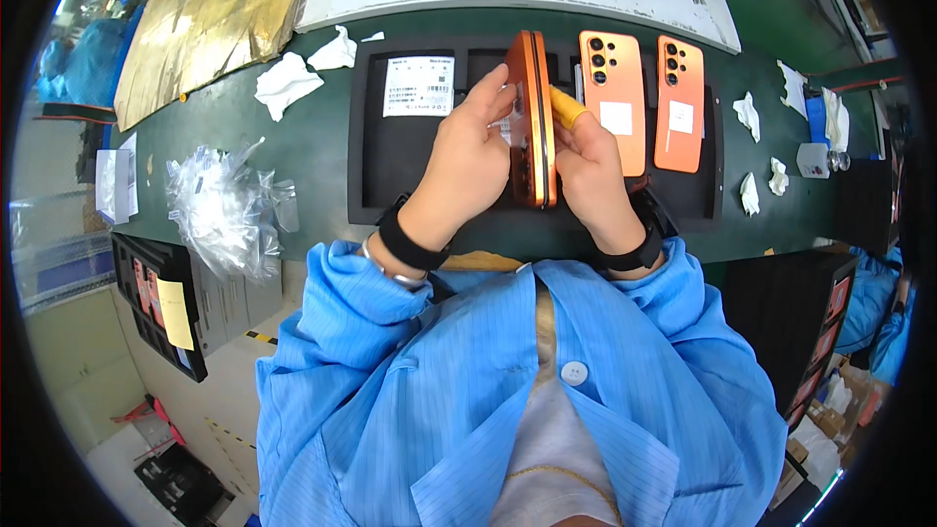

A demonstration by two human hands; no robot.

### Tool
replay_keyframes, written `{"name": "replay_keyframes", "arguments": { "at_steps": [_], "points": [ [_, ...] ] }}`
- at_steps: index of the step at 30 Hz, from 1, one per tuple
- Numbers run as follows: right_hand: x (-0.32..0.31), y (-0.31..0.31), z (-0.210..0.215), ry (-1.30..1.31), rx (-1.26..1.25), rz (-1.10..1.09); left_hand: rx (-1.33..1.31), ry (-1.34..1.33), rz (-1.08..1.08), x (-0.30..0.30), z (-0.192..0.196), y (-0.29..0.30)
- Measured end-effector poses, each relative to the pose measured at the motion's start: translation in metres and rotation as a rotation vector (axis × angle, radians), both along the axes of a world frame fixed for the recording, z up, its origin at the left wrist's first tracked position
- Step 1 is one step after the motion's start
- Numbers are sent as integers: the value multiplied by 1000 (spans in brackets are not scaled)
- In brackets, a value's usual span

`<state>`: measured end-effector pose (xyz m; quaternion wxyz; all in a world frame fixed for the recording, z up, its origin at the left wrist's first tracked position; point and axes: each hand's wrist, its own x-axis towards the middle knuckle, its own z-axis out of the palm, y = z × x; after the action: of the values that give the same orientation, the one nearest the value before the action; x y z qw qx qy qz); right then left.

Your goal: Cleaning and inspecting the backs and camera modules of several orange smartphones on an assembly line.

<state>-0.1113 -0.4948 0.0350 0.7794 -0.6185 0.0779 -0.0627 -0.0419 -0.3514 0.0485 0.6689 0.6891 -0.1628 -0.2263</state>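
Between my two hands, edge up, is a pair of orange phones (533,127), which look pressed together back to back or face to face; which way I cannot tell. My left hand (467,161) closes on their left side, fingers along the surface. My right hand (591,171) grips the right side, with a yellow cover (566,108) on one finger. Right beside it, an orange phone (615,88) with several camera lenses and a white sticker lies in a black foam tray (371,185). Another orange phone (680,102) lies to its right.
A white label sheet (419,86) lies in the tray's left part. Crumpled clear plastic bags (229,210) and white tissue scraps (288,85) are left on the green table (322,156). More scraps (747,117) lie at right. Black trays of phones (161,303) stand at lower left.
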Motion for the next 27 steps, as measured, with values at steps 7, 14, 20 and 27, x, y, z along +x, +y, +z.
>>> {"name": "replay_keyframes", "arguments": {
  "at_steps": [7, 14, 20, 27],
  "points": [
    [6, 0, 8, 28, -44, 7, -29, 123, -57, 11, 15, -10],
    [-11, 14, 48, -282, -136, -134, -6, -245, -8, -14, 56, 2],
    [-20, 16, 37, -362, -273, -130, -269, -258, 46, -30, 39, 8],
    [-17, 16, 50, -332, -306, -145, -245, -227, 6, -25, 42, 6]
  ]
}}
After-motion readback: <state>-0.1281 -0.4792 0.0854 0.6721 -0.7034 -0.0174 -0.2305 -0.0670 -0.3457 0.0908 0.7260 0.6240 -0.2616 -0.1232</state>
